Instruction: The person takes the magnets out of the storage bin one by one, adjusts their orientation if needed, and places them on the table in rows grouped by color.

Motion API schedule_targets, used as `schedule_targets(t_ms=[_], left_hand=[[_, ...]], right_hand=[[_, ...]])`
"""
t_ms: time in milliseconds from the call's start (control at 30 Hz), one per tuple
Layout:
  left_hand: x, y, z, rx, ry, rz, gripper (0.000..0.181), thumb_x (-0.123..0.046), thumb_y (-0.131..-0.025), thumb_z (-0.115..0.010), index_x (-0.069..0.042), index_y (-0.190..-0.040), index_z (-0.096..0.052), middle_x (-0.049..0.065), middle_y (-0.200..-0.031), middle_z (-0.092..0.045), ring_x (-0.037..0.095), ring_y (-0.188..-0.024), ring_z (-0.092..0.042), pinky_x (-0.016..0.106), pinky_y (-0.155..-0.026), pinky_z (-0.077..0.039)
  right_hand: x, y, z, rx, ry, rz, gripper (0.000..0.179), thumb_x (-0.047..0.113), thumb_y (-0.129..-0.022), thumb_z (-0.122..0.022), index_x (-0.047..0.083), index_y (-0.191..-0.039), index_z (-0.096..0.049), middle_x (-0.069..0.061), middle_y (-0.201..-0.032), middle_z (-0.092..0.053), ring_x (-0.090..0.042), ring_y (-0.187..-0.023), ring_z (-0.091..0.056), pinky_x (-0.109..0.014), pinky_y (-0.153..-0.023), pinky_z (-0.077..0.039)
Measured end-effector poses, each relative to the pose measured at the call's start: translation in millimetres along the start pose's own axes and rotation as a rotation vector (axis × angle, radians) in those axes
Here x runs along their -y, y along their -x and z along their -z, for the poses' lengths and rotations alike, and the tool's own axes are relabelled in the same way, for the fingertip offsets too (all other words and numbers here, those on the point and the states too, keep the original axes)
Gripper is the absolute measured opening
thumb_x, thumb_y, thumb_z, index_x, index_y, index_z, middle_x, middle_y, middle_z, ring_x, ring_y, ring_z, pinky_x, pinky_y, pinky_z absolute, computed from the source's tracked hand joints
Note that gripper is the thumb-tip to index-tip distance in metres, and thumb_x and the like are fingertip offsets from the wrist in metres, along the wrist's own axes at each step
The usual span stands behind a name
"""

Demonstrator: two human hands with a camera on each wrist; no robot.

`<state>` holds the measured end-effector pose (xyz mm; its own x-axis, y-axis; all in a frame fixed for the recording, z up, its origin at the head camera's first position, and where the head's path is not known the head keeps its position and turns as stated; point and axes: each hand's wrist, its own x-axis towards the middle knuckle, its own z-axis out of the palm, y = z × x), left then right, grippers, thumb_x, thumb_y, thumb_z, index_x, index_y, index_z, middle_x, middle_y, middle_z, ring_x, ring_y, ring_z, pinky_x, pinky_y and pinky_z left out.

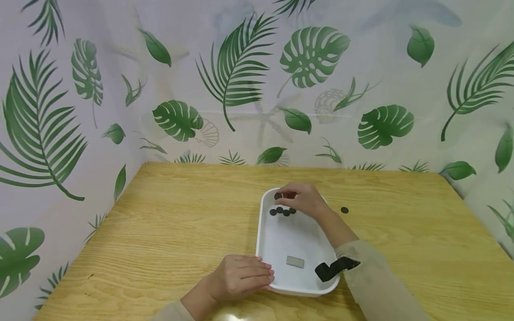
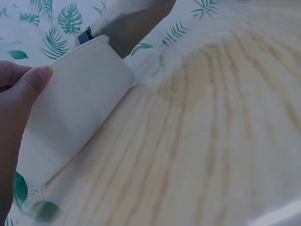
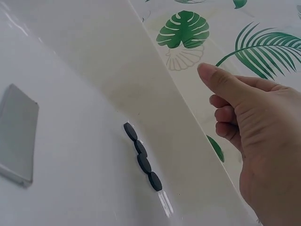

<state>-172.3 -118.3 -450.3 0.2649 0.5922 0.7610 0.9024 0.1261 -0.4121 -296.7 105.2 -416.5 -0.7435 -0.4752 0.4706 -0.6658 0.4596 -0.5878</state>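
Note:
A white rectangular tray (image 1: 297, 240) with rounded corners lies on the wooden table. My left hand (image 1: 241, 276) holds its near left rim, fingers over the edge; in the left wrist view the thumb (image 2: 35, 82) presses the outer wall. At the tray's far end my right hand (image 1: 303, 199) pinches a small black disc (image 1: 278, 195) between thumb and fingers; that disc is hidden in the right wrist view. Below that hand, several black discs (image 3: 144, 163) lie in a touching row on the tray floor. A flat grey rectangular block (image 1: 295, 261) rests near the tray's front.
One loose black disc (image 1: 344, 210) lies on the table (image 1: 180, 214), right of the tray. A black strap (image 1: 337, 268) sits on the right wrist, over the tray's near right corner. Leaf-printed cloth (image 1: 249, 89) hangs behind and beside the table.

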Motion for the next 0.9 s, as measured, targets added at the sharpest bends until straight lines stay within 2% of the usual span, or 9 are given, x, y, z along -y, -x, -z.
schedule_targets(t_ms=[67,167,233,300,400,567,667,833,900], left_hand=[[-0.2,1.3,-0.5,0.002,-0.003,-0.002,0.015,-0.025,-0.086,-0.07,-0.01,-0.086,-0.075,0.002,-0.085,-0.074,0.011,-0.082,-0.071,0.025,-0.08,-0.058],[-0.2,3.7,-1.6,0.002,-0.013,-0.009,0.015,-0.025,-0.086,-0.071,-0.011,-0.087,-0.075,0.002,-0.087,-0.074,0.011,-0.083,-0.071,0.025,-0.081,-0.057],[-0.4,4.6,-1.9,0.002,-0.016,-0.011,0.015,-0.026,-0.086,-0.071,-0.011,-0.087,-0.075,0.002,-0.087,-0.074,0.01,-0.084,-0.071,0.025,-0.081,-0.057],[-1.1,5.4,-2.2,0.002,-0.017,-0.011,0.016,-0.026,-0.085,-0.071,-0.011,-0.088,-0.075,0.001,-0.088,-0.074,0.01,-0.084,-0.071,0.025,-0.082,-0.057],[-1.9,5.8,-2.3,0.004,-0.014,-0.011,0.016,-0.026,-0.085,-0.072,-0.011,-0.088,-0.075,0.001,-0.088,-0.074,0.01,-0.085,-0.071,0.025,-0.083,-0.057],[-3.1,3.6,-1.3,0.006,-0.003,-0.004,0.016,-0.026,-0.086,-0.07,-0.011,-0.088,-0.076,0.001,-0.088,-0.074,0.011,-0.085,-0.071,0.026,-0.084,-0.057],[-2.9,0.5,0.5,0.004,0.001,-0.001,0.015,-0.025,-0.087,-0.068,-0.011,-0.086,-0.076,0.001,-0.087,-0.074,0.011,-0.084,-0.071,0.025,-0.083,-0.057],[-0.6,-7.6,4.9,-0.003,-0.002,-0.015,0.014,-0.023,-0.087,-0.068,-0.012,-0.084,-0.075,0.002,-0.084,-0.074,0.01,-0.081,-0.071,0.024,-0.08,-0.057],[-1.0,-6.7,4.1,0.0,-0.006,-0.017,0.014,-0.023,-0.087,-0.068,-0.012,-0.084,-0.075,0.001,-0.085,-0.074,0.01,-0.081,-0.071,0.023,-0.079,-0.057]], right_hand=[[-1.4,-1.0,0.7,-0.058,-0.012,0.056,0.021,0.008,-0.072,-0.081,0.002,-0.091,-0.073,0.0,-0.07,-0.065,-0.006,-0.063,-0.053,-0.017,-0.055,-0.05],[-5.6,-4.9,0.1,-0.155,-0.016,0.224,0.023,0.005,-0.069,-0.082,0.001,-0.09,-0.073,-0.003,-0.07,-0.066,-0.009,-0.061,-0.055,-0.017,-0.055,-0.051],[-8.2,-7.3,-0.7,-0.202,-0.021,0.321,0.022,0.011,-0.072,-0.081,-0.001,-0.089,-0.073,-0.004,-0.07,-0.066,-0.01,-0.06,-0.056,-0.015,-0.055,-0.051],[-9.0,-9.0,-1.3,-0.239,-0.02,0.381,0.027,0.022,-0.077,-0.077,-0.002,-0.088,-0.072,-0.005,-0.07,-0.066,-0.011,-0.059,-0.056,-0.014,-0.055,-0.05],[-7.7,-9.5,-0.8,-0.292,0.003,0.374,0.041,0.039,-0.081,-0.067,-0.001,-0.087,-0.072,-0.006,-0.07,-0.067,-0.011,-0.059,-0.055,-0.012,-0.054,-0.048],[-2.4,-10.2,2.6,-0.353,0.022,0.319,0.047,0.045,-0.08,-0.065,-0.001,-0.087,-0.073,-0.008,-0.072,-0.069,-0.012,-0.058,-0.055,-0.011,-0.054,-0.046],[1.5,-12.7,4.4,-0.367,0.024,0.358,0.047,0.045,-0.081,-0.065,-0.001,-0.086,-0.073,-0.007,-0.07,-0.068,-0.013,-0.057,-0.055,-0.013,-0.053,-0.046],[9.4,-19.2,8.2,-0.378,0.023,0.47,0.047,0.043,-0.084,-0.064,-0.003,-0.084,-0.072,-0.006,-0.065,-0.065,-0.014,-0.055,-0.054,-0.015,-0.05,-0.046],[12.5,-22.2,10.8,-0.365,0.021,0.507,0.046,0.042,-0.085,-0.064,-0.004,-0.084,-0.072,-0.006,-0.065,-0.064,-0.013,-0.055,-0.053,-0.015,-0.05,-0.046]])
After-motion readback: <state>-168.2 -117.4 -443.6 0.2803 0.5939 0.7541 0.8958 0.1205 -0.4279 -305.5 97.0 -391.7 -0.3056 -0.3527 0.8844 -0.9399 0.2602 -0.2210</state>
